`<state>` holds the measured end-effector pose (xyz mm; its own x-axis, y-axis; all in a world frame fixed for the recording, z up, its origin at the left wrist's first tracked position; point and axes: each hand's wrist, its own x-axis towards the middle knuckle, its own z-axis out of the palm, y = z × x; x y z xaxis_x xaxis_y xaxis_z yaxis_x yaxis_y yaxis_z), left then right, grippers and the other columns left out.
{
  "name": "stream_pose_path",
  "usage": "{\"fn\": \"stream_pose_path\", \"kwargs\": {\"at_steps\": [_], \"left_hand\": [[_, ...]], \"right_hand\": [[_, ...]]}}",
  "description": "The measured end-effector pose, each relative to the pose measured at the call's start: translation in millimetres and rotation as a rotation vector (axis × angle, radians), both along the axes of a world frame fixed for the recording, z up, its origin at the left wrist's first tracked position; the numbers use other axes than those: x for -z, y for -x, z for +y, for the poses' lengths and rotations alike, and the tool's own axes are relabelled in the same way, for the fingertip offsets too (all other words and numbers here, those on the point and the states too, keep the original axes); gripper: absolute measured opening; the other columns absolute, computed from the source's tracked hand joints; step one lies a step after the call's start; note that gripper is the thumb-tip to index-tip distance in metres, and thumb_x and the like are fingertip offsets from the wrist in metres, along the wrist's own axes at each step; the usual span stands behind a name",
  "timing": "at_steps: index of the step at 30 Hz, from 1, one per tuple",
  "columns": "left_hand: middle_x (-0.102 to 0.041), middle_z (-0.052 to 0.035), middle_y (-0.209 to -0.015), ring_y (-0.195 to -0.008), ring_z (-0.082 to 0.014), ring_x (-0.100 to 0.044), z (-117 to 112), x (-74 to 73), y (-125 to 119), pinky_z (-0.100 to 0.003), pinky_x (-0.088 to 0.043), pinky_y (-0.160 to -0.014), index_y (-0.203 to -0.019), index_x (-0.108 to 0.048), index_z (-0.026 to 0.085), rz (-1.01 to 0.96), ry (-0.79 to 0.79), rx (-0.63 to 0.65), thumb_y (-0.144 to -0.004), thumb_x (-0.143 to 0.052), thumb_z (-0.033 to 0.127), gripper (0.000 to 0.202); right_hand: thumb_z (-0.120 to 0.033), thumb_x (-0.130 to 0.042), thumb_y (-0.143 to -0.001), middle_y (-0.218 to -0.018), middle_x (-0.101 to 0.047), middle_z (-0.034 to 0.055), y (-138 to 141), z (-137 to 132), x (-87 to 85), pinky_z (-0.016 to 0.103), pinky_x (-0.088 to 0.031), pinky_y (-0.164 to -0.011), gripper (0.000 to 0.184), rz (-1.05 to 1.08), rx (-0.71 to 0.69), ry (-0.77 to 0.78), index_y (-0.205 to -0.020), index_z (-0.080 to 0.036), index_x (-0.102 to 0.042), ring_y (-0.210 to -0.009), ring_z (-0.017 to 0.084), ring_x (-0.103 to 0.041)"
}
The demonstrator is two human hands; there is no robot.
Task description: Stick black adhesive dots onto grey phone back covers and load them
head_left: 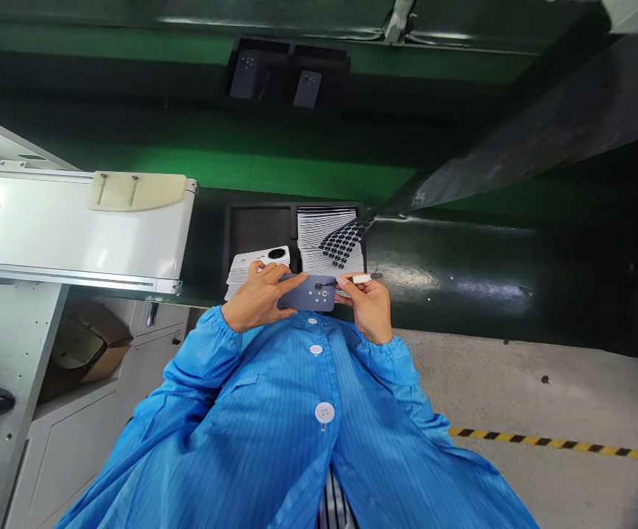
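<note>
My left hand [261,296] is closed on one end of a blue-grey phone back cover [298,294], with fingers along its upper edge. The cover lies level just in front of my body, its round camera holes toward the right. Between the thumb and fingers of my right hand [370,305] is a white pen-like tool [361,278], slanting across the cover's right end; its exact kind cannot be made out. Just beyond my hands is a black tray [261,220]. White phone back covers [261,258] are piled at its left, and a tight row of white covers [324,228] with black camera rings fills its right side.
Farther off, a second black tray [268,50] holds a few dark covers [307,88]. A dark hanging strip [489,162] slants in from the right. A white machine housing [76,235] stands left, above a cabinet [87,433]. Yellow-black tape [550,442] crosses the floor.
</note>
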<state>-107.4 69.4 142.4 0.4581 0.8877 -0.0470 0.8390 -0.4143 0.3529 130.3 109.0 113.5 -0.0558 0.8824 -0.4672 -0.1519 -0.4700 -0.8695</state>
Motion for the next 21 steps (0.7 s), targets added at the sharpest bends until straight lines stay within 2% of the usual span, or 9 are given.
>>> {"fn": "stream_pose_path", "kwargs": {"at_steps": [12,21], "left_hand": [[-0.062,-0.0141,-0.119,-0.103,-0.0301,-0.058,-0.6,1.5,0.6,-0.045,-0.031,-0.089,-0.142,-0.054,0.019,-0.010,-0.018,0.003,-0.078,-0.081,0.044,0.074],[-0.062,-0.0145,-0.120,-0.103,-0.0304,-0.057,-1.5,1.9,-0.6,-0.045,-0.031,-0.089,-0.142,-0.053,0.019,-0.013,-0.003,-0.004,-0.080,-0.079,0.046,0.073]], "right_hand": [[-0.048,-0.089,-0.060,-0.075,-0.070,0.0013,0.2,0.0,0.8,0.032,-0.061,-0.067,0.039,-0.017,0.000,-0.001,-0.081,-0.019,-0.073,-0.079,0.020,-0.069],[-0.046,-0.089,-0.059,-0.073,-0.069,0.0008,0.0,-0.1,-0.6,0.033,-0.062,-0.067,0.039,-0.022,0.006,0.001,-0.081,-0.019,-0.074,-0.073,0.018,-0.068]]}}
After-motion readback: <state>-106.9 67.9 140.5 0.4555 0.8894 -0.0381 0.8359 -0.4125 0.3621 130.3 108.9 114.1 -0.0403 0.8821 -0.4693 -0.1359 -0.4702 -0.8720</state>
